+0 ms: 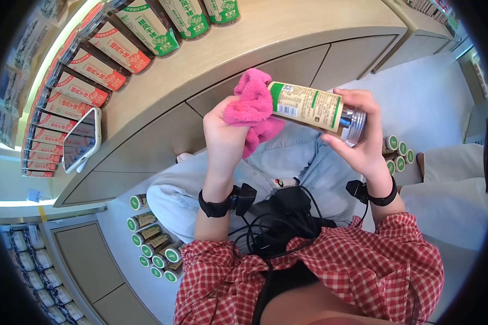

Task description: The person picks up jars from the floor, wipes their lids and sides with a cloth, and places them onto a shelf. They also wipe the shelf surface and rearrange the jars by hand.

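Observation:
In the head view a clear jar (307, 106) with a cream and green printed label is held tilted on its side above my lap. My right hand (370, 130) grips its clear end, fingers on the far side and thumb below. A fluffy pink cloth (250, 103) is bunched in my left hand (222, 125), pressed against the other end of the jar. That end is hidden by the cloth. Part of the cloth hangs below my left hand.
A curved counter (244, 33) holds rows of red-labelled jars (97, 70) and green-labelled jars (152, 27). A phone (82, 140) leans at its edge. Green-lidded jars (148, 250) lie on the floor at left, more jars (400, 147) at right beside another person's legs (444, 200).

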A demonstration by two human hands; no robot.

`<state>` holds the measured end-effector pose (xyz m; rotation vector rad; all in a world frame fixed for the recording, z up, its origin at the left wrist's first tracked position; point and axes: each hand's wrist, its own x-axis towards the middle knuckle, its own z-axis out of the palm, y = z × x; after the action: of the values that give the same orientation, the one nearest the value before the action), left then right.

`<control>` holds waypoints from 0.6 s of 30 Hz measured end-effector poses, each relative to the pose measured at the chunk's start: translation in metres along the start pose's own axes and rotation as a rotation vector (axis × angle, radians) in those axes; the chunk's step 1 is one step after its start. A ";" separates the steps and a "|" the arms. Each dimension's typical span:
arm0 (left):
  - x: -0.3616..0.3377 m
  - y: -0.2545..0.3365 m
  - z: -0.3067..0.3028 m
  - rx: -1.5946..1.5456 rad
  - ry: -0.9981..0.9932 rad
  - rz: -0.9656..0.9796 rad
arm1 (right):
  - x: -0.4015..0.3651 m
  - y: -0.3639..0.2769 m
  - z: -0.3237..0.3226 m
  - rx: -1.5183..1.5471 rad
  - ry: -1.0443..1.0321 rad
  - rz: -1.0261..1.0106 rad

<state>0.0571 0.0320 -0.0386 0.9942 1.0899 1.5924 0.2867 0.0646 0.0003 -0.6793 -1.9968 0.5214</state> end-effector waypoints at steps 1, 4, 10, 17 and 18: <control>0.000 -0.002 -0.002 0.040 -0.009 -0.007 | -0.002 0.000 0.000 0.026 0.020 0.055; 0.000 -0.001 0.000 0.088 0.000 0.087 | 0.005 -0.003 -0.001 0.443 0.218 0.320; -0.008 0.021 -0.003 0.468 0.059 0.437 | 0.016 -0.001 0.016 0.374 0.083 0.220; -0.010 0.026 0.017 0.542 -0.355 0.540 | 0.015 -0.008 0.051 0.020 -0.167 -0.013; -0.010 0.026 0.012 0.541 -0.395 0.485 | 0.013 -0.006 0.053 0.087 -0.178 0.016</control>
<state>0.0648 0.0204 -0.0116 1.9650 1.0662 1.3849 0.2335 0.0636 -0.0133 -0.6135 -2.1222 0.6947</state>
